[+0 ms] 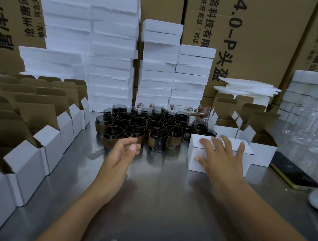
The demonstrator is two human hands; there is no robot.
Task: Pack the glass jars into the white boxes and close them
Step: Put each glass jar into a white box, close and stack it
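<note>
Pressing closed white box [247,162] @ 2 o'clock, R hand [222,157] fingers splayed flat | L hand [124,153] loosely curled, empty | jars [153,125] @ 12 o'clock unpacked

A cluster of jars [153,127] stands mid-table [155,207], with stacks of foam blocks [111,57] directly behind it and large cartons [259,42] behind those. A row of open boxes [34,157] lines the table's left side, and a smaller group of open boxes [258,147] sits to the right of the jars. In front of that group lies a closed box [196,149], with the person's right hand [222,159] resting flat on top. The left hand [122,153] hovers just in front of the jars. A phone [293,172] lies to the right of the closed box.
</note>
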